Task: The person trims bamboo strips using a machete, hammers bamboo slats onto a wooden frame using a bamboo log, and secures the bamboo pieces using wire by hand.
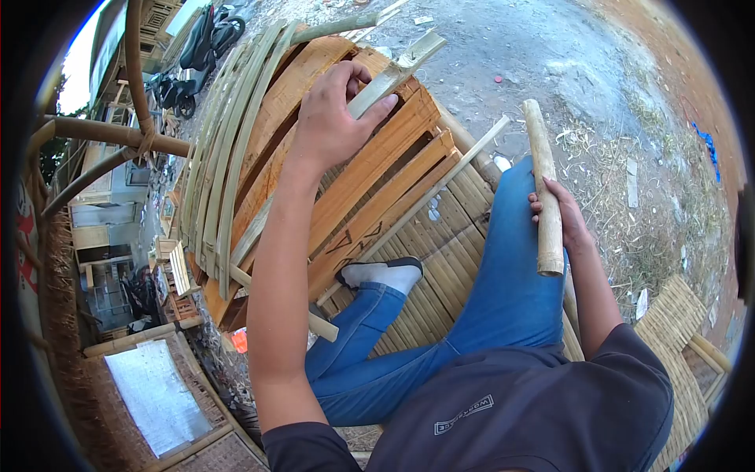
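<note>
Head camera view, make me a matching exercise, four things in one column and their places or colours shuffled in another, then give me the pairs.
Things:
1. Bamboo tube
2. Split bamboo piece
3. Jeans
4. Shirt

Places or colours:
A. Blue
B. Held in the right hand
C. Dark, with a printed label
D. At the left hand

Right pairs: 1-B, 2-D, 3-A, 4-C

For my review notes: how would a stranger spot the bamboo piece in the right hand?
Find the blue jeans at the centre, then the right hand beside them, on the picture's right. It grips a short, pale bamboo tube pointing up the picture. Unlike the thin split strips at left, it is thick and round.
</note>
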The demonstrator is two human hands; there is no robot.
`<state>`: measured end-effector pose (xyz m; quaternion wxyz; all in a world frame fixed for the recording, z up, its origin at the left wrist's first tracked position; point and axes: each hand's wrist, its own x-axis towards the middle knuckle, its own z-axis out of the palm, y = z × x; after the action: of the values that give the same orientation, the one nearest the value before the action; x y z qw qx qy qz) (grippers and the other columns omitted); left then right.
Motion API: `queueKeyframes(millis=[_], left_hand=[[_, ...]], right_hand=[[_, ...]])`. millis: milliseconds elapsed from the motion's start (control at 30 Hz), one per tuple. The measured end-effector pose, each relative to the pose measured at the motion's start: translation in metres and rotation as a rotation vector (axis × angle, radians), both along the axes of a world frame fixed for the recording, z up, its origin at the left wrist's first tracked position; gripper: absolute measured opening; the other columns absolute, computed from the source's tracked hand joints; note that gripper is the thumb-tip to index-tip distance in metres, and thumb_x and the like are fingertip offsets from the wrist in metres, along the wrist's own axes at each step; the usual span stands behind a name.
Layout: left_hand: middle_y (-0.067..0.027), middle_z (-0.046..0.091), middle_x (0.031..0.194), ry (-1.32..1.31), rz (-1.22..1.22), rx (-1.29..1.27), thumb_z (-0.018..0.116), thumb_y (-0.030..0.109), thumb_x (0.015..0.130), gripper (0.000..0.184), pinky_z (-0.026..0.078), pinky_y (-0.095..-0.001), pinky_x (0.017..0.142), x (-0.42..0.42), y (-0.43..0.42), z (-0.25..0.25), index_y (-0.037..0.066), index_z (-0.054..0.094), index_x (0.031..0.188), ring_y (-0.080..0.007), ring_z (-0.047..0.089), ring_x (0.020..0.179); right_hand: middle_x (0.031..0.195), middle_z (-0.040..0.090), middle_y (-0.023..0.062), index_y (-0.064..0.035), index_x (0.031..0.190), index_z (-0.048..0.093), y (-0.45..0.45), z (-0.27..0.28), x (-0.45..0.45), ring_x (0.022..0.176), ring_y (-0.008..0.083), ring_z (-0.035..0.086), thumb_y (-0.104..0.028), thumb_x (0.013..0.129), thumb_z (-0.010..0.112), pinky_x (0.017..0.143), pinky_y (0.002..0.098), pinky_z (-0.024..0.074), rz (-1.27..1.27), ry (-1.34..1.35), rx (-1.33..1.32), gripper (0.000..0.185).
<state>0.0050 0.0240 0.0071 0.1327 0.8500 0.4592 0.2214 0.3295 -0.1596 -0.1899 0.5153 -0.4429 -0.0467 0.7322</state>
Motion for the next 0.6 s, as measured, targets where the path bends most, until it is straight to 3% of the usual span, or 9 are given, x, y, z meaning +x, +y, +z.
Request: queueKeyframes(millis=[333, 533, 600], left_hand=[[-0.0061, 0.053, 0.081, 0.003, -0.011, 0.036, 0.075, 0.041, 0.082, 0.043, 0.047, -0.0375, 0.076, 0.0013, -0.0012, 0.0003, 0.005, 0.057, 0.097, -0.0225, 0.054, 0.079], [-0.0077, 0.056, 0.082, -0.008, 0.013, 0.024, 0.076, 0.045, 0.081, 0.047, 0.048, -0.0383, 0.078, 0.0007, -0.0019, 0.0002, 0.005, 0.059, 0.099, -0.0239, 0.057, 0.082], [-0.0048, 0.052, 0.081, -0.011, -0.013, 0.056, 0.077, 0.037, 0.083, 0.042, 0.046, -0.0333, 0.073, -0.0002, -0.0015, -0.0011, 0.004, 0.058, 0.100, -0.0184, 0.052, 0.078]], right_hand=[[0.089, 0.057, 0.0100, -0.0046, 0.128, 0.039, -0.0004, -0.0070, 0.0049, 0.067, 0.0123, 0.060, -0.034, 0.099, 0.058, 0.052, 0.0272, 0.0573, 0.002, 0.066, 0.008, 0.045], [0.091, 0.056, 0.0105, -0.0056, 0.141, 0.038, -0.0007, -0.0107, 0.0064, 0.068, 0.0120, 0.058, -0.034, 0.100, 0.056, 0.053, 0.0270, 0.0569, 0.012, 0.057, 0.015, 0.053], [0.091, 0.056, 0.0100, -0.0067, 0.143, 0.038, -0.0012, -0.0091, 0.0059, 0.068, 0.0117, 0.058, -0.034, 0.101, 0.055, 0.054, 0.0268, 0.0564, 0.014, 0.058, 0.013, 0.053]])
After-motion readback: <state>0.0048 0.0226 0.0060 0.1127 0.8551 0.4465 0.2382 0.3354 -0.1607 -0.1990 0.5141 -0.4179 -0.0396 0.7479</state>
